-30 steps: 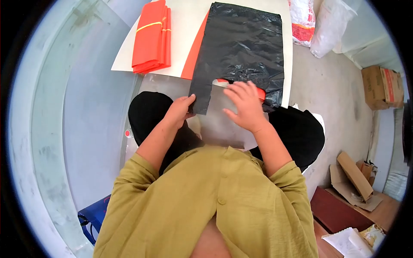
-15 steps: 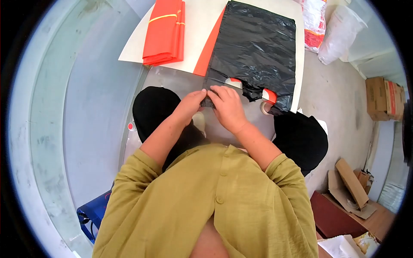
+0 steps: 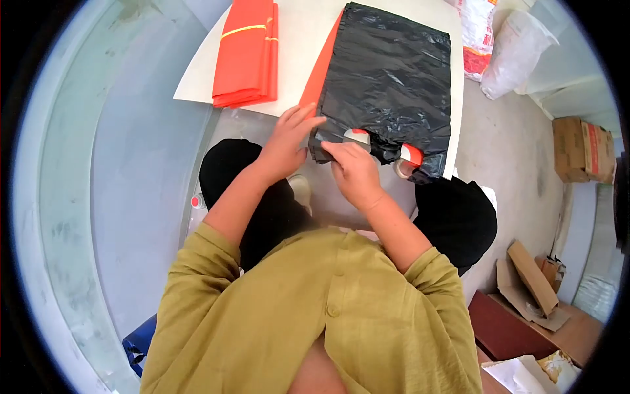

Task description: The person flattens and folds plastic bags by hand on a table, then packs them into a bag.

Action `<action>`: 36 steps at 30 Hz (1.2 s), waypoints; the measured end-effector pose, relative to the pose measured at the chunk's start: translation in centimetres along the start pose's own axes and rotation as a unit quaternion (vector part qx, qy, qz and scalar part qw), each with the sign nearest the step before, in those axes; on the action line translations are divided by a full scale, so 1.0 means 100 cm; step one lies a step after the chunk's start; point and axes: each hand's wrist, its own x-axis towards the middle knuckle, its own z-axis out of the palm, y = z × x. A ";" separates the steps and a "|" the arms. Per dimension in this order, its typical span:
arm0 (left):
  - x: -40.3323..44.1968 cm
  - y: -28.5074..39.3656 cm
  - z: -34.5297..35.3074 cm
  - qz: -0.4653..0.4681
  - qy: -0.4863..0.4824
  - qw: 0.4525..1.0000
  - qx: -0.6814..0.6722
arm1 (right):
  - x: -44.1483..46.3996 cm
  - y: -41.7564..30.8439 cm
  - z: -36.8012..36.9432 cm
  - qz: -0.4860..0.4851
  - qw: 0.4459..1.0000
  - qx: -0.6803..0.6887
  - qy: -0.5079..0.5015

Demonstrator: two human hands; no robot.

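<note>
A stack of thin black plastic bags (image 3: 390,79) lies on the pale board (image 3: 292,39), its cut-out handle end toward me. My right hand (image 3: 354,172) pinches the left handle strip of the bags at their near edge. Just left of it, my left hand (image 3: 285,143) has its fingers apart beside the bags' left edge, over the tip of an orange-red sheet (image 3: 321,69). Folded red bags (image 3: 244,59) with a yellow band lie at the upper left. Red and white pieces (image 3: 411,154) show through the handle gap.
A roll of tape (image 3: 402,169) sits under the bags' near edge. White sacks (image 3: 515,52) stand at the upper right. A cardboard box (image 3: 581,150) is at the right, with flattened cardboard (image 3: 531,282) lower down. A small red-capped bottle (image 3: 197,201) stands by my left knee.
My right hand moved from the handle gap to the left strip and closed on it. My left hand let go of the strip and moved up and left, its fingers spreading.
</note>
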 end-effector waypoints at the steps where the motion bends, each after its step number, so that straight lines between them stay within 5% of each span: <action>1: 0.006 -0.005 0.001 0.008 -0.027 1.000 -0.003 | 0.002 -0.003 -0.002 0.012 1.000 0.010 0.003; 7: 0.040 -0.017 0.005 0.051 -0.044 0.998 -0.008 | 0.017 0.000 -0.018 0.076 0.994 0.049 0.063; 10: 0.053 -0.007 0.007 -0.048 -0.081 0.991 -0.097 | 0.027 0.015 -0.035 0.146 0.981 0.078 0.098; 11: 0.055 -0.013 0.014 -0.002 -0.035 0.998 -0.046 | 0.031 0.026 -0.038 0.121 0.981 0.080 0.129; 15: 0.081 -0.001 0.013 -0.027 -0.059 0.998 0.010 | 0.042 0.060 -0.059 0.259 0.956 0.122 0.060; 19: 0.103 0.004 0.023 -0.015 -0.050 0.995 0.081 | 0.051 0.076 -0.071 0.294 0.951 0.087 0.031; 31: 0.114 0.010 0.037 -0.012 -0.080 0.991 0.107 | 0.057 0.097 -0.079 0.345 0.937 0.037 -0.043; 36: 0.109 0.002 0.037 -0.004 -0.084 0.991 0.104 | 0.052 0.109 -0.078 0.263 0.965 -0.007 -0.025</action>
